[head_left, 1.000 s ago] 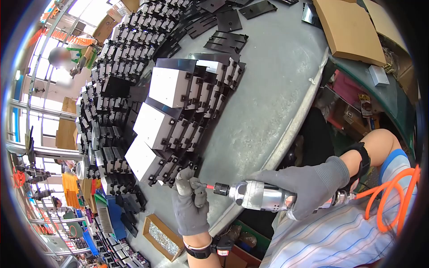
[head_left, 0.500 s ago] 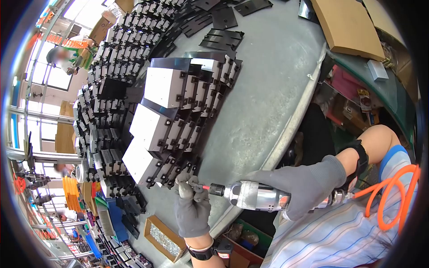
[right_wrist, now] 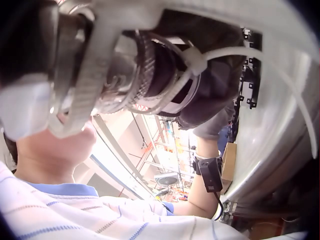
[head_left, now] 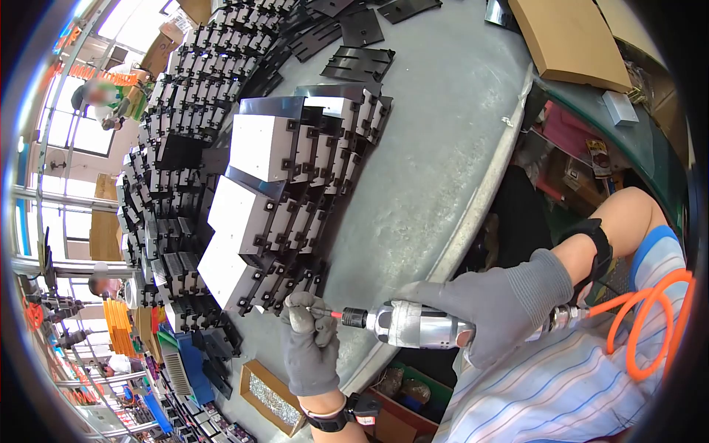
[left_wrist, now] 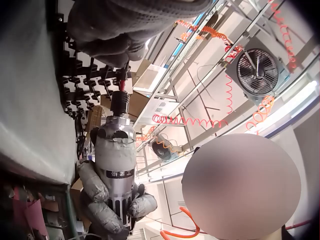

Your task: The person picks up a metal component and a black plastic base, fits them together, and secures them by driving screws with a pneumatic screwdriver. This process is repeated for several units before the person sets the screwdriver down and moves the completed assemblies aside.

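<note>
Silver metal power tool gripped in a gloved right hand, above the near edge of a grey worktable, lines up with a gloved left hand, whose curled fingers pinch the red bit at its tip (any small part between them is hidden). That contact links the otherwise separate hands. White-faced housings stand just beyond the fingers; an open cardboard box of small metal pieces lies nearby, and an orange hose trails behind.
</note>
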A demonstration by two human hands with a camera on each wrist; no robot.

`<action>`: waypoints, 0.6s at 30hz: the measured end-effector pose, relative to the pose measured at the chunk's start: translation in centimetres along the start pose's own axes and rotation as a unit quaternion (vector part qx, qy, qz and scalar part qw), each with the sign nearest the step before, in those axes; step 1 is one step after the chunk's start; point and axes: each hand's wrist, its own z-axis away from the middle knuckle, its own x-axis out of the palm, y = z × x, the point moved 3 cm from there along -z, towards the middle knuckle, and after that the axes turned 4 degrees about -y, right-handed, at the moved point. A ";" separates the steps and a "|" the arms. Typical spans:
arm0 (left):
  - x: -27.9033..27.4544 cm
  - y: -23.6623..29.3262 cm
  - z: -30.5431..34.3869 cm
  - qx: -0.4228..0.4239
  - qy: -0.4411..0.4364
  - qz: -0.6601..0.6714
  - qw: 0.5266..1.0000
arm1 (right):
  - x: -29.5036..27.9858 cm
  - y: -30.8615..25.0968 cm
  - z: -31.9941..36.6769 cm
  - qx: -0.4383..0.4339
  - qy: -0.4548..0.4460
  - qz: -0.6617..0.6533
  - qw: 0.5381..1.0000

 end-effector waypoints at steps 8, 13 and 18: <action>-0.7 2.4 -0.7 -0.027 -0.072 -0.173 0.982 | -0.3 0.7 -0.7 -0.025 -0.060 -0.061 0.996; -1.1 2.2 -0.7 -0.006 -0.076 -0.156 0.985 | 0.4 2.0 -0.7 -0.023 -0.133 -0.356 0.925; -1.4 0.8 -0.2 -0.082 -0.083 -0.040 0.992 | 0.5 1.5 -0.4 0.038 -0.045 -0.075 0.995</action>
